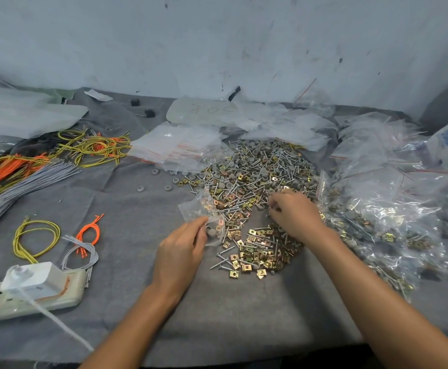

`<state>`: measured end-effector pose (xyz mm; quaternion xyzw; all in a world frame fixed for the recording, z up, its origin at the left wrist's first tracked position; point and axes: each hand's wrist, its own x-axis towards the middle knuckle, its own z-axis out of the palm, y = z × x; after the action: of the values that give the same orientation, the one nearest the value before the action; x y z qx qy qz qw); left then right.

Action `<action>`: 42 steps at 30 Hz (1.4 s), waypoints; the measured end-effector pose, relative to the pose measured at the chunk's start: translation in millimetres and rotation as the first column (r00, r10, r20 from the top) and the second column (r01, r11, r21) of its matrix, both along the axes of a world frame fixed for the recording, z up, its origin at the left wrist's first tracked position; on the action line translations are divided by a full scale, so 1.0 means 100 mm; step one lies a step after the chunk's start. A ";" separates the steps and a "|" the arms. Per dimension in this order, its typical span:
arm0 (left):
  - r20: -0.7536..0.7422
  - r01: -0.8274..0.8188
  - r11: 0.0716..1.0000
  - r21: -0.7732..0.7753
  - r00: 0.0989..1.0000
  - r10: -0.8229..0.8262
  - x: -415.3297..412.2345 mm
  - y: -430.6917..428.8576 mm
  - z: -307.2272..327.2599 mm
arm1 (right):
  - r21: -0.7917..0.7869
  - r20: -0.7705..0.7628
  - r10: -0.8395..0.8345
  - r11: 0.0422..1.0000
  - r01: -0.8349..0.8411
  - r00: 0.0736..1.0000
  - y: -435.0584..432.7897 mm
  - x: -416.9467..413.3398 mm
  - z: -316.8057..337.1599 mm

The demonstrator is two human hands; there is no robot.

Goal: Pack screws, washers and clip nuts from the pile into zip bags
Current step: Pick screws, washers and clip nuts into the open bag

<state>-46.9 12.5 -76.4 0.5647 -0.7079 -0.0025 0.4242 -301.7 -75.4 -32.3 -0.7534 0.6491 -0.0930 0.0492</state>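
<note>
Presently in hand: picking small parts from the pile (257,171) at centre frame, to go into the zip bag (200,211) that lies touching its left edge.
Left hand (183,251): grasping; thumb and fingers pinch the bag's near edge.
Right hand (296,215): fingers bent down into the pile's near right side; whether a piece is caught between them cannot be told.
Bag contents: brass-coloured plates and grey pieces show through the film.
Advice on the step: judged best to hold the bag mouth wide and close to the picking hand, and to take one kind of part at a time so the count stays true.
Risk: screw tips may snag or pierce thin film; feeding them head-first looks safer.
Screws (225,258): slim, bright silver shanks with flat heads, lying criss-crossed and tangled.
Clip nuts (252,259): small folded square plates, yellow-gold plating, sharp-cornered; thickest at lower centre.
Washers (141,189): dull grey rings, matt, probably rubber or plastic; several strays lie left of the pile.
Filled bags (372,225): heaped at right of frame, crinkled clear film, glossy, with red seal lines.
Empty bags (180,145): flat stack just above and left of the pile.
Cloth (137,209): grey, felt-like and soft; dropped parts should not roll far.
</note>
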 end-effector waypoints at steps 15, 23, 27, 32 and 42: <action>0.024 0.003 1.000 0.009 1.000 -0.003 0.00 -0.02 -0.02 | -0.035 0.433 0.134 0.991 -0.131 0.891 0.49 0.34 0.13; 0.036 -0.025 1.000 0.017 0.999 0.025 0.01 -0.02 -0.05 | -0.159 0.307 0.394 0.919 -0.362 0.866 0.80 0.96 -0.05; 0.014 -0.031 0.999 0.011 0.999 0.031 0.00 -0.03 -0.05 | -0.128 0.198 0.357 0.933 -0.338 0.913 0.72 1.02 -0.09; 0.014 -0.033 0.999 0.016 0.999 0.033 0.00 -0.02 -0.05 | -0.131 0.212 0.369 0.928 -0.348 0.905 0.74 1.02 -0.10; 0.005 0.005 1.000 0.006 1.000 -0.005 0.01 -0.01 -0.01 | -0.143 0.208 0.043 0.990 -0.013 0.977 0.18 0.33 0.03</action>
<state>-46.0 11.7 -77.5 0.5642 -0.7105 -0.0043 0.4205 -268.4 -57.8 -29.5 -0.7501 0.6212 -0.2170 0.0654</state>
